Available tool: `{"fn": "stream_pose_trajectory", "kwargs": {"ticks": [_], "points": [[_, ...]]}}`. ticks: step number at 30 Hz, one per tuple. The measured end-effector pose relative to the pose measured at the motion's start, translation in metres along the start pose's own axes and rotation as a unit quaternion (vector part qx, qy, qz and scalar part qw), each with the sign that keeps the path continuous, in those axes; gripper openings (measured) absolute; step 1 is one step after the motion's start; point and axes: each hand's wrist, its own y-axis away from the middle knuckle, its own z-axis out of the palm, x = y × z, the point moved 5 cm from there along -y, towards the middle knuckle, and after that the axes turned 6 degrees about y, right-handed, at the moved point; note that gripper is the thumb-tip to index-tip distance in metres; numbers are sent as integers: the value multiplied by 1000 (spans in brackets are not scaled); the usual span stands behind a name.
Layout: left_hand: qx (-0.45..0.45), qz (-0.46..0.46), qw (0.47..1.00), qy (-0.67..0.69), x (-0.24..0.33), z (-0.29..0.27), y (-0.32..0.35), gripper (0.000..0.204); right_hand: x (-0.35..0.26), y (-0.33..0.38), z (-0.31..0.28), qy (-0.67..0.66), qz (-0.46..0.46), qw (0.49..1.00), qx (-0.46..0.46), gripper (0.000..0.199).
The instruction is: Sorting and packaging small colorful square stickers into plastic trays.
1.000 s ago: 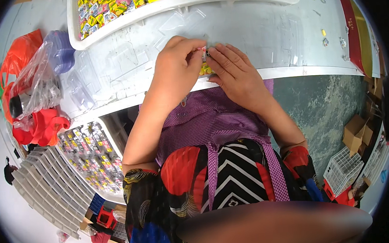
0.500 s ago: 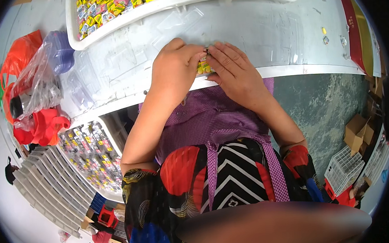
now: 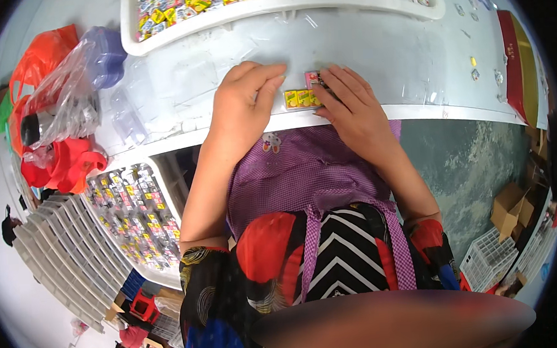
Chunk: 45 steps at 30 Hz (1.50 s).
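A row of small yellow printed packets (image 3: 299,99) lies near the table's front edge. Just behind it is a small pink and dark packet (image 3: 312,79). My right hand (image 3: 353,99) rests over the right end of both, its fingers stretched out and side by side, hiding part of them. To the left of the packets is my left hand (image 3: 242,103), forefinger and thumb pointing right, a little apart, with nothing visible between them. Its other fingers are curled and partly hidden.
A white tray (image 3: 281,6) full of yellow, pink and white packets stands at the back. Plastic bags and a red bag (image 3: 45,57) lie at left. Below left, another tray (image 3: 166,213) holds packed rows beside stacked trays (image 3: 73,250). A dark red box (image 3: 512,64) stands at right.
My hands, earlier close together over the packets, are now apart; the left has drawn away to the left. More of the yellow row and the pink packet show. The view has shifted slightly.
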Motion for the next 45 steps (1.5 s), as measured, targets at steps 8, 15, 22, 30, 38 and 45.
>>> {"fn": "stream_pose_trajectory", "kwargs": {"ticks": [8,15,22,30,38,45], "points": [[-5,122,977,-176,10,33,-17,16,3,-4,1,-30,-9,999,16,44],[-44,72,995,-45,15,51,-27,4,19,11,-6,-90,38,993,64,49],[74,-57,996,-5,-15,-18,3,5,23,12,-14,-178,63,972,140,40],[285,-191,934,102,-72,-139,108,7,-55,-58,27,-38,-76,996,-13,41],[346,-233,903,104,-89,-146,124,10,-58,-76,58,84,-82,991,-67,41],[302,-207,930,19,-74,-108,76,13,-18,-24,23,128,-2,989,-69,40]]}}
